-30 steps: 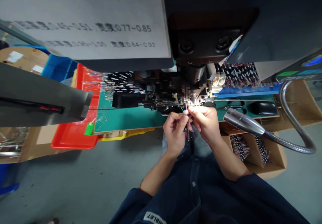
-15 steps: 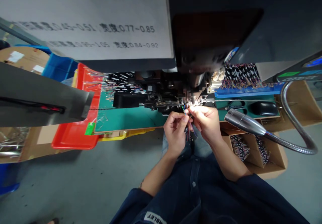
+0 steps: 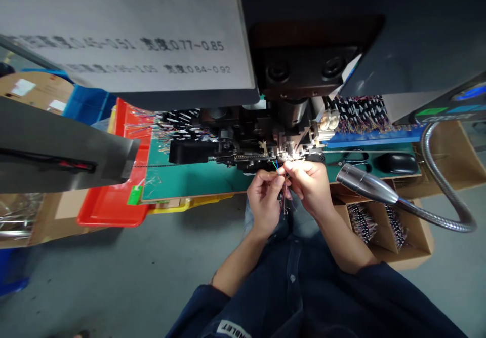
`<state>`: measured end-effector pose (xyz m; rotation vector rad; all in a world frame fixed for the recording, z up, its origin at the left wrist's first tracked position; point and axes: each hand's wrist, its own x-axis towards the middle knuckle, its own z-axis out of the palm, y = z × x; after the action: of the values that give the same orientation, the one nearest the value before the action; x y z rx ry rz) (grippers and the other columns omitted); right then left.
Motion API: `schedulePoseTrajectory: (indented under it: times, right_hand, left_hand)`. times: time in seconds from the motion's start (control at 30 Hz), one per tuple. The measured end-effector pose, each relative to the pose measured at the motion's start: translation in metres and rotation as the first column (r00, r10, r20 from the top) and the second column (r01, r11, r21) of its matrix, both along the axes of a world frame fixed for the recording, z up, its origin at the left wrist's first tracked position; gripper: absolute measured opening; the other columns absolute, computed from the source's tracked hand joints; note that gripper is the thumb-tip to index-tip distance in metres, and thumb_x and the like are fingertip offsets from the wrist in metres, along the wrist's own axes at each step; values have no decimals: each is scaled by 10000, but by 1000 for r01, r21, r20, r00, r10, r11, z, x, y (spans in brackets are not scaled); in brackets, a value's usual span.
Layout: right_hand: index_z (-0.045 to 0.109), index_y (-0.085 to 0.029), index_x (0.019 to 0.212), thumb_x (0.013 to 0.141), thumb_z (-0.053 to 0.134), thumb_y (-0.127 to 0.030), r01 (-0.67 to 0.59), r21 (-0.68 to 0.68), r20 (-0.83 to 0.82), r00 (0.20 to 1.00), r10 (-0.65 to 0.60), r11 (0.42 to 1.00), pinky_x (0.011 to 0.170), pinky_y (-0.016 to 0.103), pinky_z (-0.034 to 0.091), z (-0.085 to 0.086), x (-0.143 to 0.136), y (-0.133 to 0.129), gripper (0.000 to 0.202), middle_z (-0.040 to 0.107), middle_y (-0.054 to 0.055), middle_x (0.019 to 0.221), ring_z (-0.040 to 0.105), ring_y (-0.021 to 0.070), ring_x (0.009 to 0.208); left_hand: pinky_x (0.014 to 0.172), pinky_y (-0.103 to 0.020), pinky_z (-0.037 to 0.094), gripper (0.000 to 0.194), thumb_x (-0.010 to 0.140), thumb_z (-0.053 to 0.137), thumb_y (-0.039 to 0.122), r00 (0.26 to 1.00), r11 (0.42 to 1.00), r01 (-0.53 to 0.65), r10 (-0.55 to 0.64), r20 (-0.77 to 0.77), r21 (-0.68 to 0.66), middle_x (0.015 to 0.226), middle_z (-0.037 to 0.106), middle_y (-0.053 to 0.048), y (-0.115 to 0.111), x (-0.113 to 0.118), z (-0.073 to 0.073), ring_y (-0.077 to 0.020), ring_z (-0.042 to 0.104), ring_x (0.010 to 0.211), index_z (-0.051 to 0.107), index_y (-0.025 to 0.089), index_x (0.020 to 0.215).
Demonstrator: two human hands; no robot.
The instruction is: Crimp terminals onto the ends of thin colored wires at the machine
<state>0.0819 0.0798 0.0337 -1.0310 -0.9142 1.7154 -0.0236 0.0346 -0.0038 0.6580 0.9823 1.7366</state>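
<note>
My left hand (image 3: 266,198) pinches a small bundle of thin coloured wires (image 3: 284,205) at the front of the machine. Blue and green wire ends stick up above its fingertips, and other strands hang below between the hands. Pressed close on the right, my right hand (image 3: 312,183) has thumb and forefinger together at the same wires, just under the lit metal head of the machine (image 3: 290,148). What exactly its fingertips hold is too small to tell in full.
A bendable lamp (image 3: 366,183) reaches in from the right, near scissors (image 3: 355,160) and a black mouse-like object (image 3: 398,163). Red tray (image 3: 110,209) stands left of the green board (image 3: 197,178). Wire bundles fill a carton (image 3: 383,252) at lower right.
The upper part of the machine's press now shows two bolts where it was dark and blurred. Both hands stay nearly in place, still on the wires; the view has shifted slightly.
</note>
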Motion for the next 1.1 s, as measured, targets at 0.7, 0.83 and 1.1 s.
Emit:
schedulePoseTrajectory:
  times: [0.7,0.83,1.1]
  right_hand:
    - [926,-208,936,963,936,-601,-12,65,101,995,6,998,402,282,414,12,3,0,394,591,-46,487,482,125,388]
    - [934,-204,982,953,937,-621,-75,127,208,977,47,989,418,289,456,16,7,-1,418,675,-12,550,518,135,416]
    - [920,-207,938,1009,861,-611,-26,133,203,979,-2,991,414,282,457,7,7,-4,415,656,-7,570,537,136,432]
  left_hand:
    - [518,-204,583,348,1033,940,450,999,999,29,-30,-17,-13,732,740,41,0,-4,4,-87,651,506,714,219,904]
    - [477,-193,550,343,1042,929,465,998,998,64,-64,-19,19,698,701,53,-2,-4,5,-90,635,486,720,224,915]
    - [532,-221,578,324,1083,881,436,999,999,37,-36,-30,27,740,690,64,-2,2,3,-81,590,485,671,237,935]
